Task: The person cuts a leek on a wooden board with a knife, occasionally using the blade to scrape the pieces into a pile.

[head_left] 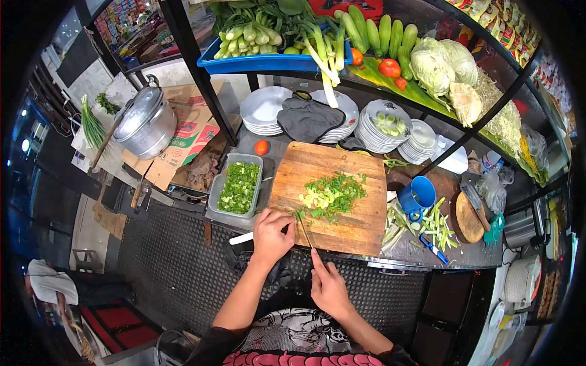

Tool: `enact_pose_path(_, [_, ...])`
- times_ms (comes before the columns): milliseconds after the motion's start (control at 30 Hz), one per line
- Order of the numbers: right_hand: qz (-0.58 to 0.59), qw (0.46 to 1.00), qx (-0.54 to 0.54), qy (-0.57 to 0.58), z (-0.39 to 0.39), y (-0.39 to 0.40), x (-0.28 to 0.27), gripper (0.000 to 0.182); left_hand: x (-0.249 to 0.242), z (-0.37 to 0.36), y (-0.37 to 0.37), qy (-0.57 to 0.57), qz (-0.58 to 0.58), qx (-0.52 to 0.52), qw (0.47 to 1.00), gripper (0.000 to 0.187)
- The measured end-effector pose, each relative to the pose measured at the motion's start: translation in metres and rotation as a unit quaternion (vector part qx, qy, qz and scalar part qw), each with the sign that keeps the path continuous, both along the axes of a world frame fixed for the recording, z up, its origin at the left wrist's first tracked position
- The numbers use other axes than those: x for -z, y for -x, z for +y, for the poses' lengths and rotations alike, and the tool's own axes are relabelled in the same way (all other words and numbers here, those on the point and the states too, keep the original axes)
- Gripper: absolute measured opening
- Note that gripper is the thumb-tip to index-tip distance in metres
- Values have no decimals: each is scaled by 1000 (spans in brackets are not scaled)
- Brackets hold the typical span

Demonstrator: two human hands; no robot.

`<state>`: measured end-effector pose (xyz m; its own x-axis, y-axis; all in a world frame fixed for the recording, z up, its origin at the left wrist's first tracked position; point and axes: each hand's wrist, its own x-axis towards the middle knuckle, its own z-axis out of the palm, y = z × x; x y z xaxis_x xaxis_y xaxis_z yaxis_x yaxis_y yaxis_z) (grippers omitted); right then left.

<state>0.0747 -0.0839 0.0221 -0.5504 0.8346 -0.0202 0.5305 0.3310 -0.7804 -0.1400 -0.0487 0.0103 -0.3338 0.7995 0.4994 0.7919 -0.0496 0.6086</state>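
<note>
My right hand is closed on a knife, its narrow blade pointing up and left over the near left edge of the wooden cutting board. Just left of the blade is my left hand, its fingers curled together at the board's edge; whatever they may hold is hidden. A small bit of green lies by the knife tip. Chopped greens are spread over the middle of the board. Left of the board, a clear plastic container is filled with chopped green pieces.
Stacked plates stand behind the board, near a tomato. To the right are a blue mug, vegetable trimmings and a blue peeler. A vegetable shelf with a blue tray hangs above. A large pot sits left.
</note>
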Motion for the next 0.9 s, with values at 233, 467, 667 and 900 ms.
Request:
enact_pose_path(233, [-58, 997, -8, -53, 8, 19, -4, 71, 1, 1, 3, 5, 0, 16, 1000, 8])
enact_pose_path(467, [37, 999, 29, 0, -26, -36, -12, 61, -2, -1, 4, 34, -14, 11, 999, 7])
enact_pose_path(667, [23, 999, 10, -28, -9, -8, -5, 67, -15, -3, 4, 39, 31, 16, 999, 8])
enact_pose_path(900, [-34, 999, -7, -31, -3, 14, 4, 69, -5, -1, 5, 19, 0, 14, 1000, 8])
